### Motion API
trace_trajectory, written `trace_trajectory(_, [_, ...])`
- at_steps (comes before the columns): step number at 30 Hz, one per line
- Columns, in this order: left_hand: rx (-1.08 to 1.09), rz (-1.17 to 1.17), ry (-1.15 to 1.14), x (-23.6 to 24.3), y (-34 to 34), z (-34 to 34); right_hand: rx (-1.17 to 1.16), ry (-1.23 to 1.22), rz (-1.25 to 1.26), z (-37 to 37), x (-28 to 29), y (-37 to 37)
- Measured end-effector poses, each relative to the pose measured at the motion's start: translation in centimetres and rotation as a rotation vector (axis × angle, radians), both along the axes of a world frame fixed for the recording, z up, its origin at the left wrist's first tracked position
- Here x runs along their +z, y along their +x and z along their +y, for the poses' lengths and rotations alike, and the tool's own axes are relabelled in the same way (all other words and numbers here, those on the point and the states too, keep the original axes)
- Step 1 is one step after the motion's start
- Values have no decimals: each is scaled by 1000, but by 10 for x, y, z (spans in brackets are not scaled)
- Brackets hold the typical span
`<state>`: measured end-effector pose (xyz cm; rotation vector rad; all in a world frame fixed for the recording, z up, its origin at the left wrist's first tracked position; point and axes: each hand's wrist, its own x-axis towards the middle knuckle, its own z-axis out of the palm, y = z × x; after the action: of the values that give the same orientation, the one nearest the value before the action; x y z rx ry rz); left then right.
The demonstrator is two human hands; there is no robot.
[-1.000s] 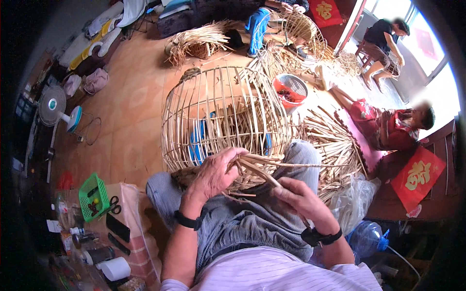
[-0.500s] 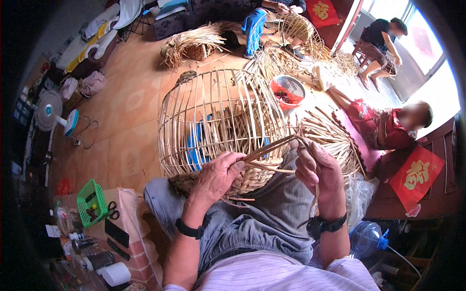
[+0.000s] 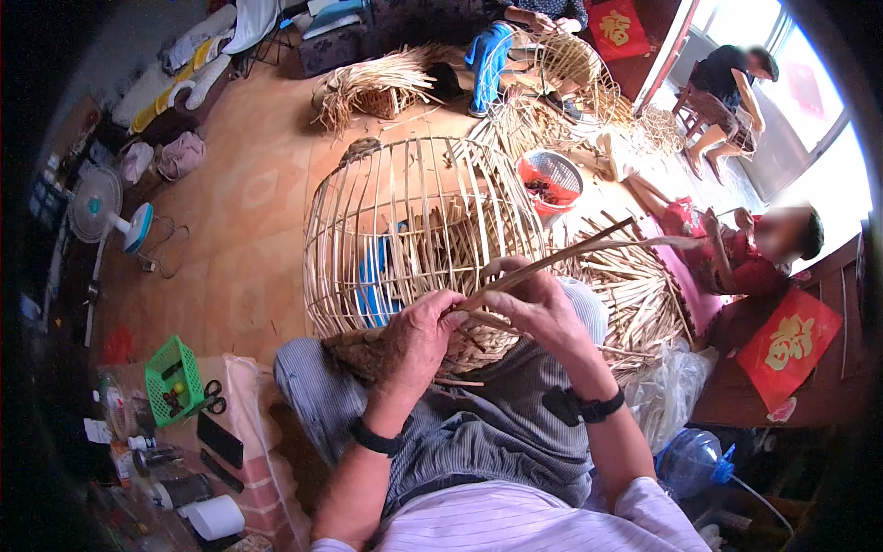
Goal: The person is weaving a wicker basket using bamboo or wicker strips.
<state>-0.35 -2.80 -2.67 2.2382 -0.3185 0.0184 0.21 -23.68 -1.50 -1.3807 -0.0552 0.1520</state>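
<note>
A round wicker basket (image 3: 342,207) leans against my lap, with open upright ribs and a thickly woven band near me. My left hand (image 3: 418,333) is closed at that band, pinching brown woven strips (image 3: 589,247) between thumb and fingers. My right hand (image 3: 538,308) is just to its right, fingers bent around the same strips. Their loose ends stick out past it to the upper right. The fingertips of both hands nearly meet. Through the ribs, more cut strips and something blue (image 3: 372,276) show behind the basket wall.
A pile of strips (image 3: 635,299) lies to the right, below a red-rimmed bucket (image 3: 549,179). At lower left, a green basket (image 3: 175,382), scissors (image 3: 213,397) and phone (image 3: 221,442) rest on a cloth. A person in red (image 3: 736,244) sits at right; others sit farther back.
My right hand has moved left and inward, close to my left hand. The strips, bent down over it before, now stretch out straight to the upper right.
</note>
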Motion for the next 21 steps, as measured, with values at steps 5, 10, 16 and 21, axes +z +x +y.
trace_trajectory(5, [14,-14,-21,-10,-1,0,-35,147,75,-8,-5,45])
trace_trajectory(10, [-126,-270,228,-22,-11,1,-10,120,28,-5,-11,85])
trace_trajectory(16, [-93,-433,494,-30,-19,-11,85,-568,-363,-1,-14,118])
trace_trajectory(21, [-85,-401,542,-30,-19,-13,118,-974,-547,5,-16,123])
